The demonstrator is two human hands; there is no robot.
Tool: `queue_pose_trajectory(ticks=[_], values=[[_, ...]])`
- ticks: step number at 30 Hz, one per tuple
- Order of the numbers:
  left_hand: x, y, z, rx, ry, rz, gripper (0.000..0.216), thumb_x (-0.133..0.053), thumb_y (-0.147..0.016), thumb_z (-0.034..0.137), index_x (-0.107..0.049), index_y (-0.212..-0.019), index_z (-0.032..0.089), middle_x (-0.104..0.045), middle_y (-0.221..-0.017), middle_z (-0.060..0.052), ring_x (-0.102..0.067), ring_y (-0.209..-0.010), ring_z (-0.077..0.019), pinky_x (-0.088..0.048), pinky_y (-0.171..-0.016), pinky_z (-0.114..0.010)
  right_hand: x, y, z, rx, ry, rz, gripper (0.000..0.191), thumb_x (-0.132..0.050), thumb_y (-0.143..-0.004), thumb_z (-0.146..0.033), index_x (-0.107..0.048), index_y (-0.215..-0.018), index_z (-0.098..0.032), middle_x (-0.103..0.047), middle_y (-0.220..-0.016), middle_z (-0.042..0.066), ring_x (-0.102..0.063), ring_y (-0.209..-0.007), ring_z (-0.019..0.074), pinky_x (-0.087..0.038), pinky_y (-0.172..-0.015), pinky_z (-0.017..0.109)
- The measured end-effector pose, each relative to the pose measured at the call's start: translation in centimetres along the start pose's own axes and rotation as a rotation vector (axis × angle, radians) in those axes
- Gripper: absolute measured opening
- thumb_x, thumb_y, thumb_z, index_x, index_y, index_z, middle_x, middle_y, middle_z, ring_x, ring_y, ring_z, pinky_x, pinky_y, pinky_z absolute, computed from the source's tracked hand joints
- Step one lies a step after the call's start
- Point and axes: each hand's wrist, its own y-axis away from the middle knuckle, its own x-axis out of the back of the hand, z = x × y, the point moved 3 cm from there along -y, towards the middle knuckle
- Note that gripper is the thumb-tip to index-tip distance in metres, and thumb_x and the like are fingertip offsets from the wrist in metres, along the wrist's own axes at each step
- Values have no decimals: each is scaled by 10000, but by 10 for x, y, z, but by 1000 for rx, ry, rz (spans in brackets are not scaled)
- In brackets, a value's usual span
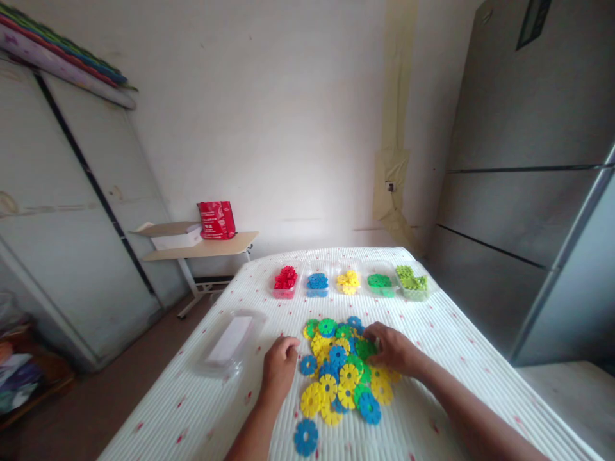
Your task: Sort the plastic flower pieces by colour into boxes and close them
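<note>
A heap of flat plastic snowflake discs (342,371) in yellow, blue and green lies on the white-covered table (432,333) in front of me. My left hand (279,365) rests curled in a loose fist at the heap's left edge, beside a blue disc (308,365); nothing shows inside it. My right hand (394,349) lies over the heap's upper right, fingers pinching a dark green disc (366,349). One blue disc (306,437) lies apart near the front edge.
Along the table's far side stands a row of clear tubs: red discs (286,282), blue (318,283), yellow (348,282), dark green (380,282), light green (412,282). An empty clear tub (230,341) sits left. A side table with a red bag (216,219) stands by the wall.
</note>
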Motion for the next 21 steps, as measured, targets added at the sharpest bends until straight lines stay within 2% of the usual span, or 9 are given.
queue_pose_trajectory(ticks=[7, 11, 15, 17, 21], values=[[0, -1, 1, 1, 20, -6, 218, -409, -679, 187, -625, -712, 189, -663, -730, -19, -608, -723, -150, -476, -714, -261, 1, -1, 8, -12, -10, 14, 182, -578, -596, -187, -587, -778, -178, -569, -752, -5, -480, -675, 117, -351, -595, 208], [0, -1, 2, 4, 21, -5, 217, -410, -675, 195, -624, -709, 188, -665, -732, -23, -610, -727, -156, -481, -720, -271, 9, 1, 17, -67, -296, 29, 65, -532, -600, -156, -538, -664, -166, -493, -612, -37, -422, -578, 87, -315, -515, 190], [1, -2, 1, 10, 11, -3, 216, -411, -674, 199, -624, -711, 190, -668, -740, -24, -611, -732, -159, -481, -719, -272, 6, 1, 18, -118, -611, -9, 196, -543, -624, -233, -562, -807, -163, -467, -595, -50, -378, -494, 71, -307, -464, 194], [0, -2, 1, 17, 7, -13, 219, -408, -675, 198, -624, -713, 190, -668, -743, -22, -611, -738, -158, -480, -727, -272, 2, -1, 15, -80, -585, -7, 273, -553, -621, -226, -581, -886, -168, -480, -610, -48, -397, -515, 78, -323, -485, 199], [0, -2, 1, 42, -3, -32, 228, -401, -677, 190, -625, -724, 190, -669, -750, -20, -612, -747, -154, -477, -743, -273, -4, -2, 9, -21, -248, 38, 345, -548, -612, -158, -619, -949, -176, -581, -730, -6, -494, -657, 119, -375, -615, 224]])
